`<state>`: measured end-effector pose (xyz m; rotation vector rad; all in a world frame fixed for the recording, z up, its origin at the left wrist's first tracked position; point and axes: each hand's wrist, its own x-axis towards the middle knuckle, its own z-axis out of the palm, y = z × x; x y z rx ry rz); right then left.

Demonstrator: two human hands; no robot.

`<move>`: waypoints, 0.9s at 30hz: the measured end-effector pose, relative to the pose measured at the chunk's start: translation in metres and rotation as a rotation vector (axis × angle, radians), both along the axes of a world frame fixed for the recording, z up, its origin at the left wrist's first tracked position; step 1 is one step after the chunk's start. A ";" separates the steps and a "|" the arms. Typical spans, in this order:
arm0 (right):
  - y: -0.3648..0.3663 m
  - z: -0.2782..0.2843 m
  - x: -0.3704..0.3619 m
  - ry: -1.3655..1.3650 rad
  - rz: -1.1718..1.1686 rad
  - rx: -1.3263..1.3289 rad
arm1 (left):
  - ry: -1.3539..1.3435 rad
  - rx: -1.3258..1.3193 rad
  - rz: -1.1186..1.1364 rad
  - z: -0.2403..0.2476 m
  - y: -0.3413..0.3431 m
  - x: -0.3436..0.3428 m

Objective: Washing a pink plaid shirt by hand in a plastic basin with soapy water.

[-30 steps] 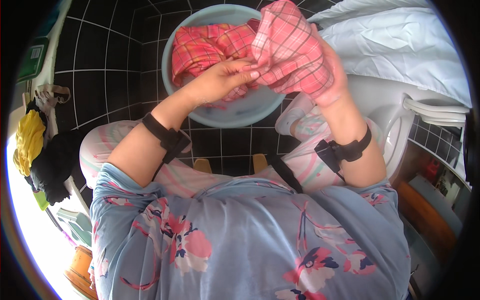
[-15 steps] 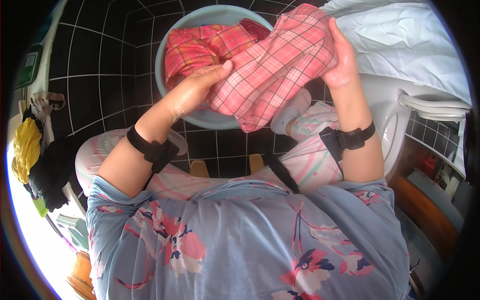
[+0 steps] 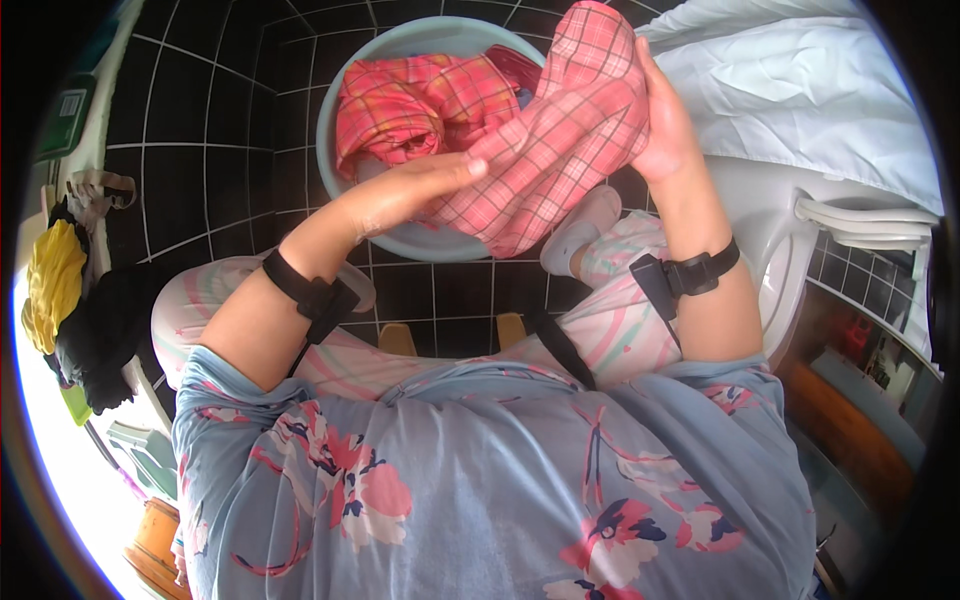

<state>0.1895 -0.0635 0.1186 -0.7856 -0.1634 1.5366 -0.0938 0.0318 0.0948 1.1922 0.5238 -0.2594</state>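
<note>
Between my hands a pink plaid cloth (image 3: 570,140) with dark check lines hangs bunched over the right side of a pale blue basin (image 3: 327,150). My left hand (image 3: 415,190) grips its lower left part, thumb on top and the other fingers hidden. At the cloth's right edge, my right hand (image 3: 665,135) holds it with the fingers mostly behind the fabric. Inside the basin lies a heap of red-orange plaid cloth (image 3: 430,100), with a darker red piece (image 3: 515,65) beside it.
White fabric (image 3: 800,90) is spread at the upper right, above a white plastic chair-like piece (image 3: 770,190). A dark tiled floor (image 3: 440,300) lies under the basin. Yellow cloth (image 3: 55,285) and black cloth (image 3: 110,340) hang at the left. My slippered foot (image 3: 580,235) is near the basin.
The pink plaid cloth and my right hand have shifted slightly left. My left hand has moved a little right and down along the cloth, and its fingers look straighter.
</note>
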 end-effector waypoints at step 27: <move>0.005 0.001 -0.023 -1.032 0.318 0.121 | -0.445 0.437 0.488 -0.014 -0.004 0.011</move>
